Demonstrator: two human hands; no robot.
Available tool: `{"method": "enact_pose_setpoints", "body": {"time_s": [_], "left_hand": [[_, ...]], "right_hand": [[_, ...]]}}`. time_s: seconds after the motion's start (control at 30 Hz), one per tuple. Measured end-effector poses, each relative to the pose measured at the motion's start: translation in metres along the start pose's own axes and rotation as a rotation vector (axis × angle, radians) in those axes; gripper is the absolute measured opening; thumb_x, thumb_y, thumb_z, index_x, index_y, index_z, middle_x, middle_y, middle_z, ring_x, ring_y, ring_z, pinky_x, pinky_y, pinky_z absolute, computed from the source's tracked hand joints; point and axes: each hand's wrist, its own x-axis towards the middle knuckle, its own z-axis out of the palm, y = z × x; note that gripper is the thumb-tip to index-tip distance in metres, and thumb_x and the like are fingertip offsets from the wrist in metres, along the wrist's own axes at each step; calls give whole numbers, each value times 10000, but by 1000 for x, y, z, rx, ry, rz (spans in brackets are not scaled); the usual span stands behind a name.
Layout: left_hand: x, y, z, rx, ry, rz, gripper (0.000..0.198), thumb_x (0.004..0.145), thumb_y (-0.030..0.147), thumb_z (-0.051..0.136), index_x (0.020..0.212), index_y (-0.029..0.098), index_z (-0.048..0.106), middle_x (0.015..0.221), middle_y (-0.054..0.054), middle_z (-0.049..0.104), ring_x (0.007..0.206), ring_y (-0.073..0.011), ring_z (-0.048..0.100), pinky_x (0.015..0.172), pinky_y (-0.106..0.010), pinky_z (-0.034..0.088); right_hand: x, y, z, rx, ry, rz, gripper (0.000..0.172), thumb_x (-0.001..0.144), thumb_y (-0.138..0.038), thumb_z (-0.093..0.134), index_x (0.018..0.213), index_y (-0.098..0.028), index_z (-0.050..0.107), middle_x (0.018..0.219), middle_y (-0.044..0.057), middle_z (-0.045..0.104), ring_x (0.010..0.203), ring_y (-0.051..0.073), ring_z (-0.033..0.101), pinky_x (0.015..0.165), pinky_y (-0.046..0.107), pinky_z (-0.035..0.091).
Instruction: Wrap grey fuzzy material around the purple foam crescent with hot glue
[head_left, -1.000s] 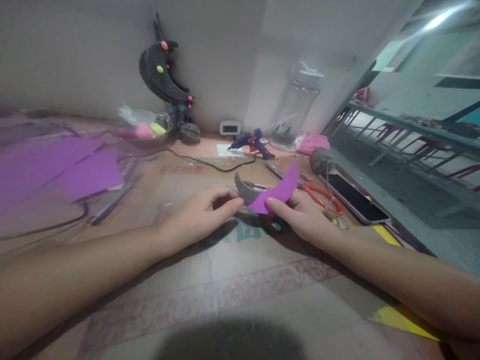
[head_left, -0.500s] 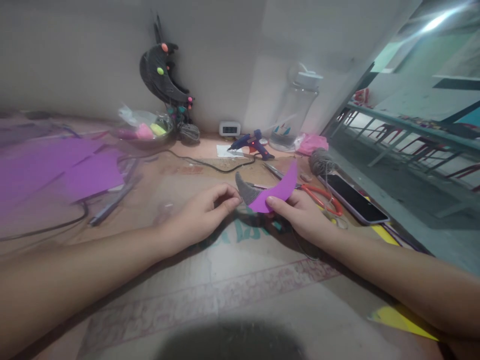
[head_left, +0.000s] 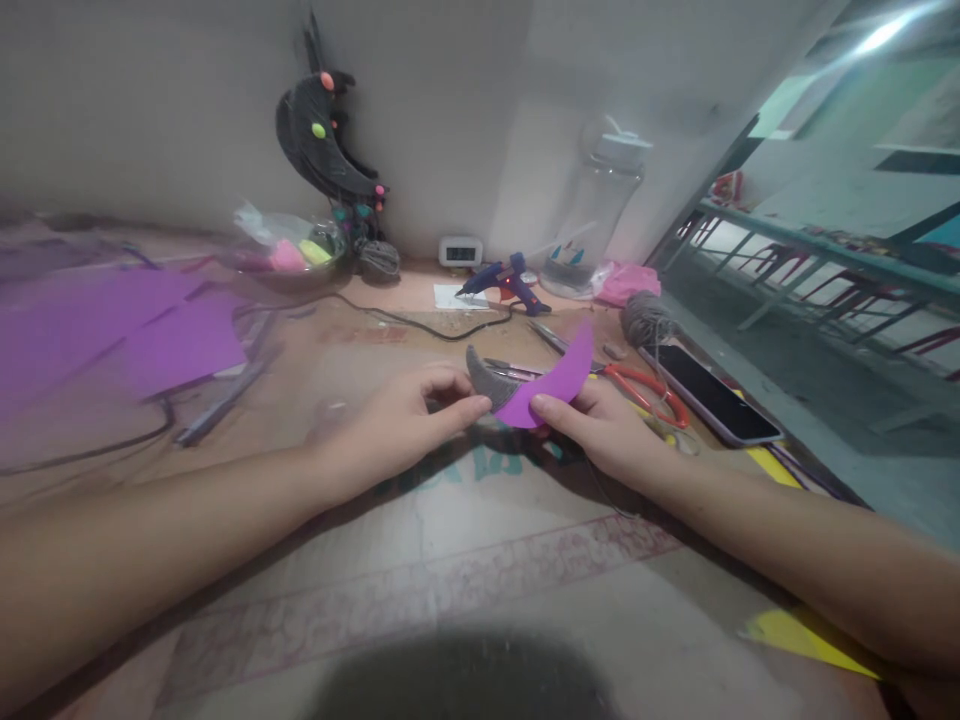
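A purple crescent (head_left: 553, 388) is held up above the table, its left part wrapped in grey yarn (head_left: 491, 382). My right hand (head_left: 600, 425) pinches the bare purple part, thumb on the near face and fingers behind. With thumb and fingers together, my left hand (head_left: 439, 410) closes on the lower left edge of the wrapped part. A thin strand hangs below my right hand and runs along the table. Just behind the crescent lie orange-handled scissors (head_left: 645, 390). A grey yarn ball (head_left: 646, 320) sits farther back on the right.
A dark blue glue gun (head_left: 504, 283) rests at the back by a white digital clock (head_left: 460, 251) and a clear bottle (head_left: 596, 220). Right of the scissors is a phone (head_left: 712, 395). Purple sheets (head_left: 172, 340) cover the left side. On the wall hangs a dark crescent decoration (head_left: 319, 140).
My left hand has shifted slightly right, and its thumb now rests against the yarn-wrapped edge. My right hand keeps its grip on the crescent.
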Motion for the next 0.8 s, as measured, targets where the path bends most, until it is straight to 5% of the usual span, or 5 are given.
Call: {"method": "enact_pose_setpoints", "body": {"time_s": [0.6, 0.8], "left_hand": [[0, -2, 2, -140, -71, 101, 234, 962, 337, 439, 935, 183, 614, 993, -46, 648, 936, -184, 587, 862, -316, 463], [-1, -2, 1, -67, -64, 22, 244, 914, 397, 525, 875, 188, 645, 902, -34, 670, 851, -191, 601, 769, -309, 472]], "right_hand": [[5, 4, -4, 113, -13, 64, 414, 756, -546, 704, 680, -146, 635, 609, 1, 580, 547, 100, 509, 525, 228, 415], [6, 7, -4, 139, -41, 39, 375, 772, -498, 709, 661, -150, 626, 591, -17, 560, 519, 85, 480, 498, 220, 383]]}}
